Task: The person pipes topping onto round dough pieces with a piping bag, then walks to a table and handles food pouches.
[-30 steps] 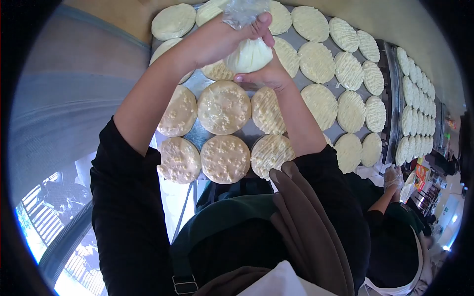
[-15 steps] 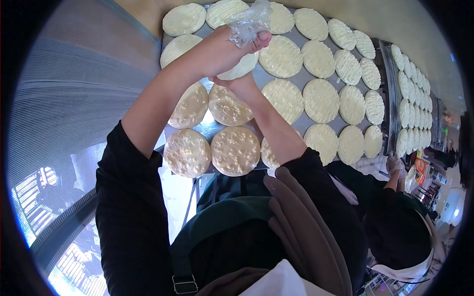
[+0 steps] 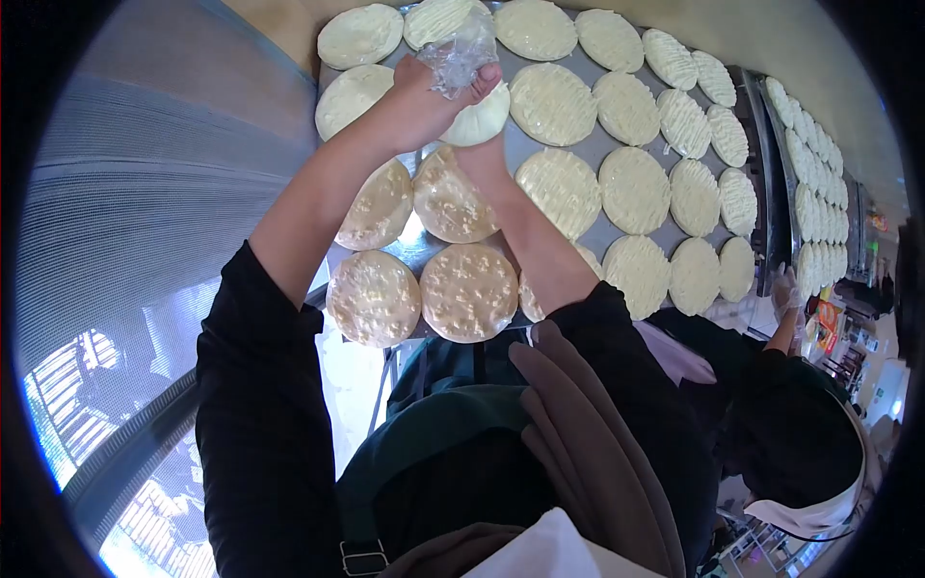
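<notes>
My left hand (image 3: 429, 101) is closed around crumpled clear plastic (image 3: 461, 56), which hides most of its fingers; the thumb lies along the plastic's lower right. Just beneath it is a round flat bread (image 3: 480, 118) with a smooth, pale creamy top. My right hand (image 3: 479, 152) comes up from below and supports this bread at its underside, its fingers mostly hidden behind the bread. Near my right wrist lies a browner, bumpy round bread (image 3: 453, 197), with a similar bread (image 3: 469, 292) closer to me.
Rows of cream-topped rounds (image 3: 633, 188) cover the metal tray (image 3: 515, 144), several with ridged tops. Another tray's rounds (image 3: 814, 193) stand farther right. A co-worker's gloved hand (image 3: 785, 289) is beside it. Grey mesh (image 3: 173, 183) runs along the left.
My left hand and the plastic have moved left and slightly down. More of the held bread's creamy top shows. The co-worker's hands have shifted along the far tray.
</notes>
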A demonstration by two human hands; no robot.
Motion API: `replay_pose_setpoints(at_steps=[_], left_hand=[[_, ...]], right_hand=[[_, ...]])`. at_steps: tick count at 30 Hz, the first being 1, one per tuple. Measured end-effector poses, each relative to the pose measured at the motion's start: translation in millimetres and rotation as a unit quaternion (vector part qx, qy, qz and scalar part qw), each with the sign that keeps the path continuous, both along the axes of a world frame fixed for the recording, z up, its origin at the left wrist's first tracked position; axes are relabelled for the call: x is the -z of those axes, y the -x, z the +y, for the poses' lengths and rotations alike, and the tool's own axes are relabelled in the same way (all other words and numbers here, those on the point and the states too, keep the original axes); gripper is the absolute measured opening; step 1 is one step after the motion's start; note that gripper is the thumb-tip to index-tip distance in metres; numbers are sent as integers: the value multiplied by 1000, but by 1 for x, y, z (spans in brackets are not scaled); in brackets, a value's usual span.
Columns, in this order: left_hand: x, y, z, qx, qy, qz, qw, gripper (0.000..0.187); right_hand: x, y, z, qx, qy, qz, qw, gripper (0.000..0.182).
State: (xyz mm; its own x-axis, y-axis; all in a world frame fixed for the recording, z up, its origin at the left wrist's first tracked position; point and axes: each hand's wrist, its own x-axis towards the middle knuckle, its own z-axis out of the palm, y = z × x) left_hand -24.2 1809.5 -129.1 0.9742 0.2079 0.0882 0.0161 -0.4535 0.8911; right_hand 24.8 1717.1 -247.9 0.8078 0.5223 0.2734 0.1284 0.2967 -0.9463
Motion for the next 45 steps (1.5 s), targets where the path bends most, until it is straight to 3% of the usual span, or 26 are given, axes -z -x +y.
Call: replay_pose_setpoints(at_steps=[4,6,9,12,14,16,17,19,22,24,29,31,35,37,40,42,45], left_hand=[[-10,9,-8,16,-33,46,998,45],[-6,12,-10,25,-30,50,998,45],[-7,8,-13,-23,-71,36,997,43],[-6,2,-14,-5,-32,12,999,45],[-9,3,-18,3,-30,26,999,47],[-8,7,-21,12,-31,39,999,48],[-3,9,-22,17,-30,39,999,48],[0,10,-24,15,-29,30,999,48],[-5,3,-26,-4,-33,4,999,48],[-5,-1,-28,-4,-39,-10,999,49],[-1,9,-33,38,-38,32,998,52],[0,12,-35,34,-57,36,997,51],[-9,3,-38,4,-35,15,999,50],[-10,1,-40,6,-20,4,1000,50],[-3,4,-45,12,-46,-8,999,52],[5,9,-46,21,-74,-2,997,58],[-2,8,-45,19,1,49,999,52]], right_hand=[[-5,41,-9,-43,70,48,995,30],[-26,38,-13,-41,69,7,997,35],[-17,-2,-17,-77,24,81,993,45],[-29,-8,-28,-105,78,63,989,51],[-10,20,-27,-20,97,-98,990,49],[-12,40,-29,6,107,-122,987,47],[-18,45,-31,-9,108,-65,992,46],[-28,29,-29,-11,79,-175,981,45],[-30,-6,-40,-66,99,67,991,47],[-4,-5,-36,-35,66,35,997,44],[-38,48,-32,99,-9,-49,994,34],[-20,39,-40,64,37,-65,995,35],[-1,-17,-44,-85,5,56,995,53],[-12,-16,-51,-65,71,27,995,54],[-16,38,-44,93,35,-63,993,42],[-20,48,-47,73,27,-33,996,41],[-3,13,-50,-1,18,11,1000,48]])
